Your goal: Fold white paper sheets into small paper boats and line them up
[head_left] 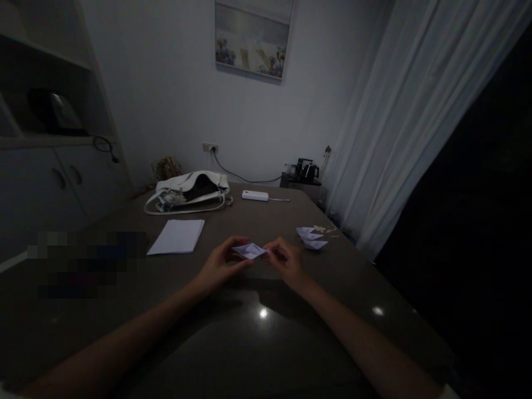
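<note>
Between my two hands is a small white paper boat (250,251), held just above the dark table. My left hand (224,261) curves around its left end, thumb along the near side and fingers along the far side. At the boat's right tip, my right hand (286,260) pinches the paper between thumb and fingers. To the right of that hand, several folded paper boats (312,238) sit close together on the table. A stack of white paper sheets (178,236) lies to the left of my left hand.
Farther back on the dark table (261,354) are a white handbag (191,191) and a white power bank (255,195) with a short cable. Small pale bits (325,229) are scattered by the right edge. A kettle (307,170) stands beyond, near the white curtain (374,111).
</note>
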A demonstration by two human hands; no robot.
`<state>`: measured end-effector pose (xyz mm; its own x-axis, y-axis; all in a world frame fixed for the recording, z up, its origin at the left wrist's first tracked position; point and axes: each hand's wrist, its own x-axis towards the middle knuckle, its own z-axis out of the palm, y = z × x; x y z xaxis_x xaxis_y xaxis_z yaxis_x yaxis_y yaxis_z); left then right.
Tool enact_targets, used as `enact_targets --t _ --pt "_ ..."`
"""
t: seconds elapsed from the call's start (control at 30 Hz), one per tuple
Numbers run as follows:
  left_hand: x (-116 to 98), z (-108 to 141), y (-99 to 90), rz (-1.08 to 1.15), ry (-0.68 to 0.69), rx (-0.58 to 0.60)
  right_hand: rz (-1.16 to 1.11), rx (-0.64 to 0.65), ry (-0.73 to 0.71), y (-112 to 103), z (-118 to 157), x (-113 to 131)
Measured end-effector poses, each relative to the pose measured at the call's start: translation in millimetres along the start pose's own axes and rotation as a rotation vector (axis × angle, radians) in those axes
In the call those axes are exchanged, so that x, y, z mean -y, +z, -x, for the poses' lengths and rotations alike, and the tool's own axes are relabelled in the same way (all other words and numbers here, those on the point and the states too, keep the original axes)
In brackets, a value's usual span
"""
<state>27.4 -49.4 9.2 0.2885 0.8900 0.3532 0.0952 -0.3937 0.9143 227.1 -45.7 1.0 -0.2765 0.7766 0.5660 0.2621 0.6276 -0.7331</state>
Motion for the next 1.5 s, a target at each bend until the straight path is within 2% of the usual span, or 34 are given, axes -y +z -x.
enact_targets --t 0.1,0.33,0.57,0.73,0.83,1.13,1.5 --pt "3 1 -2.5 -0.109 0.045 0.058 0.024 0.001 -0.01 -1 0 0" --pt "7 -3 -9.6 -0.339 0.122 0.02 0.081 0.053 -0.042 -1 -1 0" --pt "1 0 -7.2 -0.357 0.13 0.031 0.095 0.074 -0.042 -2 -1 8" --pt "-2 1 -4.3 -0.39 0.144 0.122 0.13 0.229 -0.068 0 -1 11" --pt "-2 2 -3.1 -0.43 0.147 0.165 0.15 0.281 -0.066 1 -1 11" --pt "-1 3 -1.8 -0.404 0.148 0.172 0.243 0.267 -0.023 2 0 5" --pt "2 3 -0.6 -0.394 0.115 0.211 0.261 0.252 -0.058 1 0 7"
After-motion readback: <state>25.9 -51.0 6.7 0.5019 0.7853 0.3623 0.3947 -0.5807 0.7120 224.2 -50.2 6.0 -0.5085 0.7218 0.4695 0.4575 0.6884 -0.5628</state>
